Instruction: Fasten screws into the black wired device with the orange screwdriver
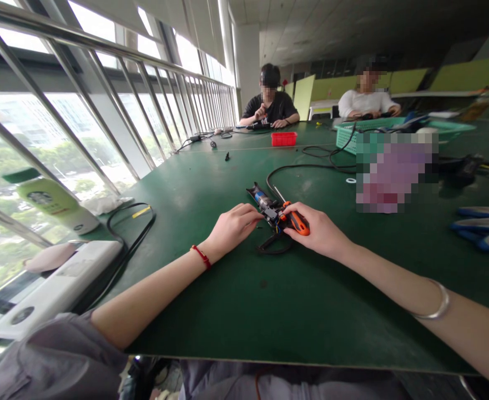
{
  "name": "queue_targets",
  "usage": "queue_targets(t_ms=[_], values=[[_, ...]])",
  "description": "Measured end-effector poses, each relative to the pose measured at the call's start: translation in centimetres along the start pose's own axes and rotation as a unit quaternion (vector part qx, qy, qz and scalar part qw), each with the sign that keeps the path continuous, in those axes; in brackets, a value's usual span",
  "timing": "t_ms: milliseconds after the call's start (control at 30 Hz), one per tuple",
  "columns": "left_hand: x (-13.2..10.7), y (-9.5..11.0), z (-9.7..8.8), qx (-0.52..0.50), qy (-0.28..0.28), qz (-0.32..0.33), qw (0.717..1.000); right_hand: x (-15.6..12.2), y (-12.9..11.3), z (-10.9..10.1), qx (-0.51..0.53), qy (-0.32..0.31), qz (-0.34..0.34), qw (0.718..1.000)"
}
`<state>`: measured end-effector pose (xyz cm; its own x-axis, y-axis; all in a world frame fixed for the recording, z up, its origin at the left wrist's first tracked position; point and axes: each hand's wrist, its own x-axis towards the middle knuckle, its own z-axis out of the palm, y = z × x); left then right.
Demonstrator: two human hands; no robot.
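On the green table lies an opened electrical device (261, 195) with a blue-banded cylindrical part, a small grey block and loose wires. My left hand (236, 226) rests at its left side, fingers curled and fingertips pinching at the grey block (271, 213); exactly what they grip is hidden. In my right hand (318, 229) is a screwdriver (298, 221) with an orange and black handle, held along the palm, its thin shaft pointing away past the device. The right fingertips also touch the device's wiring. A black loop-shaped part (274, 248) sits just below.
A small red bin (284, 139) and a green basket (346, 137) stand farther back, with black cables (302, 165) between. Blue-and-white gloves (485, 228) lie right. A bottle (55, 200) and white box (56, 289) are left. Two people (269, 103) sit across the table.
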<state>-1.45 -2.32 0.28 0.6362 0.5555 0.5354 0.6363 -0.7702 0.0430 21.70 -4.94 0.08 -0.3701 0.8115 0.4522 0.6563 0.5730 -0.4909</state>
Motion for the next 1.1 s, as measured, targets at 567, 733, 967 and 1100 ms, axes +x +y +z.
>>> queue_targets(t_ms=[567,733,967,1100], values=[[0.7,-1.0,1.3,-0.113,0.129,-0.068,0.983,-0.2,-1.4,1.3,0.018,-0.007,-0.003,1.000],[0.9,-0.9,1.4,-0.081,0.112,-0.036,0.990,-0.2,-1.4,1.4,0.011,0.003,-0.005,1.000],[1.0,-1.1,1.4,-0.103,0.083,-0.051,0.990,-0.2,-1.4,1.3,0.007,-0.010,-0.001,1.000],[0.7,-1.0,0.7,-0.129,0.041,-0.079,0.988,-0.2,-1.4,0.8,0.002,-0.033,-0.002,0.999]])
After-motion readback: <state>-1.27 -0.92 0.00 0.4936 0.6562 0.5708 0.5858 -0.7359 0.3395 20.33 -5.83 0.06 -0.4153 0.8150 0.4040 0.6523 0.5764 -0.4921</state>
